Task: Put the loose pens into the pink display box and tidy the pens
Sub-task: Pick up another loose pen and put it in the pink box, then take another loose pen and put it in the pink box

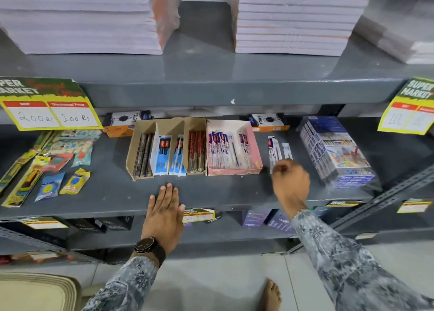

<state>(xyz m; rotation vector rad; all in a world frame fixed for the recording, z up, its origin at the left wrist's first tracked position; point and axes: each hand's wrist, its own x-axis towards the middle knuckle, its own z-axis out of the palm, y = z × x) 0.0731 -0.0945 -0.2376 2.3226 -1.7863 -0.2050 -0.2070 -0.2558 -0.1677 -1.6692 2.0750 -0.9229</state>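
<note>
- On the grey shelf (98, 193), near its front edge, the left hand (164, 213) lies flat, palm down, fingers stretched and close together, holding nothing; a dark watch (146, 246) sits on its wrist.
- To the right, the right hand (290, 181) is curled over the near ends of the loose pens (276, 149); the fingers are bent inward at the packets, but whether they actually pinch one cannot be told.
- Those loose pens, in white sleeves, lie on the bare shelf just beside the right wall of the pink display box (254, 151), outside it.
- Inside the pink box, more of the same white-sleeved pens lie in uneven rows, some tilted.
- Touching its left side stands a brown cardboard box (131, 155) with compartments of dark, blue-packed and red pens.
- Further right rests a wrapped blue carton (338, 151); far left lie assorted small packets (50, 167).
- Above, a yellow price tag (49, 108) hangs from the upper shelf, which carries stacks of paper (293, 21).
</note>
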